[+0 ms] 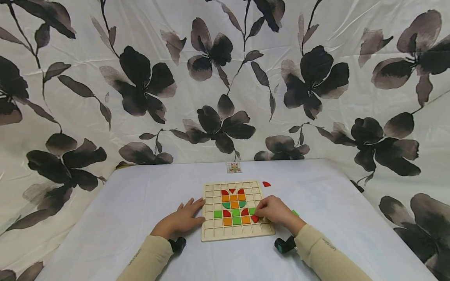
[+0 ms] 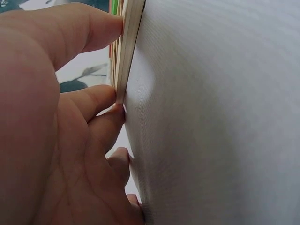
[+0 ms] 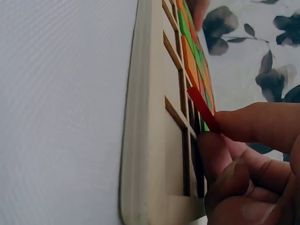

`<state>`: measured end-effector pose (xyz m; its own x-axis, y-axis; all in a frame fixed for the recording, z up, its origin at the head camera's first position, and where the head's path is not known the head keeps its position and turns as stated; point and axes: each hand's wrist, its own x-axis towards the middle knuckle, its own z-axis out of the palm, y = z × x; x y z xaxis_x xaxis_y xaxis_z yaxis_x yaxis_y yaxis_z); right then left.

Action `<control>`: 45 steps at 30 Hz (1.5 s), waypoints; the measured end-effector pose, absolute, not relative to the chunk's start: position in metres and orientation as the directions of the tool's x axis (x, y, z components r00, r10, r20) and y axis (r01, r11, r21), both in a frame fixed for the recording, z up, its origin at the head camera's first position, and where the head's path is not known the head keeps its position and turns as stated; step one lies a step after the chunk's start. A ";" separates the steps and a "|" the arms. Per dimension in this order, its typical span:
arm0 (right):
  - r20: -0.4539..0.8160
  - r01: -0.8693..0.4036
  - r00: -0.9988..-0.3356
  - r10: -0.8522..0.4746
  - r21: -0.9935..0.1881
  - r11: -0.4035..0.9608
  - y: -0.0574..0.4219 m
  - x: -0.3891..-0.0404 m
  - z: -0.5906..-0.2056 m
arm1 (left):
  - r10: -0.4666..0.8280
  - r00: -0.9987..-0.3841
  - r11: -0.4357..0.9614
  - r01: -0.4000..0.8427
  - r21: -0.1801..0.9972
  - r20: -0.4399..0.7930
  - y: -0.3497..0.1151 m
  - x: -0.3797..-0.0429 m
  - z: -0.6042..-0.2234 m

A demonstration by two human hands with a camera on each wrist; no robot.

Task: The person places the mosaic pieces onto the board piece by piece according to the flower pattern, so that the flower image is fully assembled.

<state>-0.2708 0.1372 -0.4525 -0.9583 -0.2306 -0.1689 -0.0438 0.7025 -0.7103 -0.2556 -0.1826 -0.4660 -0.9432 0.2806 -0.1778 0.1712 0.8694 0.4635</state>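
A wooden grid board (image 1: 225,236) lies on the white table, partly filled with red, orange and green tiles. At its lower right, my right hand (image 1: 277,210) pinches a red tile (image 3: 203,110) between thumb and index finger. That tile is tilted over a cell in the right wrist view, beside an orange tile (image 1: 245,220). My left hand (image 1: 181,218) lies at the board's left side, its extended fingers and thumb touching the edge (image 2: 127,51). Part of the board's right side is hidden under my right hand.
A loose red quarter-round tile (image 1: 266,184) lies just past the board's upper right corner. Something green (image 1: 295,213) shows behind my right wrist. Farther back lies a small pattern card (image 1: 234,168). A flowered cloth (image 1: 225,89) hangs behind the table.
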 end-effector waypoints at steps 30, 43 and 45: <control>-0.060 -0.274 -0.929 -0.365 -0.551 0.788 0.128 -0.258 -0.444 | 0.286 -0.942 0.865 0.175 0.470 -0.175 -0.182 -0.253 -0.463; -0.056 -0.296 -0.923 -0.381 -0.533 0.793 0.132 -0.266 -0.443 | 0.280 -0.946 0.859 0.170 0.483 -0.165 -0.181 -0.250 -0.459; -0.058 -0.277 -0.930 -0.362 -0.534 0.799 0.134 -0.272 -0.441 | 0.282 -0.946 0.858 0.173 0.483 -0.162 -0.181 -0.248 -0.457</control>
